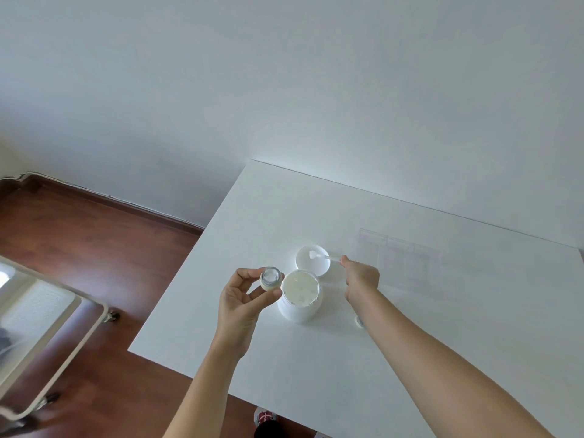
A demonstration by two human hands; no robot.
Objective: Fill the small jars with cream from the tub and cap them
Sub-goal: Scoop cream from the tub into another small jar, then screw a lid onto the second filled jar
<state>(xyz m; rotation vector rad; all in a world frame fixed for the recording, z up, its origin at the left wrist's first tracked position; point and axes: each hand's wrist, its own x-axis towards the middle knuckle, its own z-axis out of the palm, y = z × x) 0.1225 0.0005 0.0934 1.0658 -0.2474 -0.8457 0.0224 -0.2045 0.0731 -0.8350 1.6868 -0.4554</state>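
Your right hand point(360, 276) pinches the spatula point(325, 257), its blade pointing left over the tub lid point(313, 262); your left hand point(243, 295) grips a small jar point(270, 277) just left of the tub point(300, 295).

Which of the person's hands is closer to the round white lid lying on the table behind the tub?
The right hand: it holds the little spatula resting on the round white lid. The left hand is farther, gripping a small jar beside the open tub.
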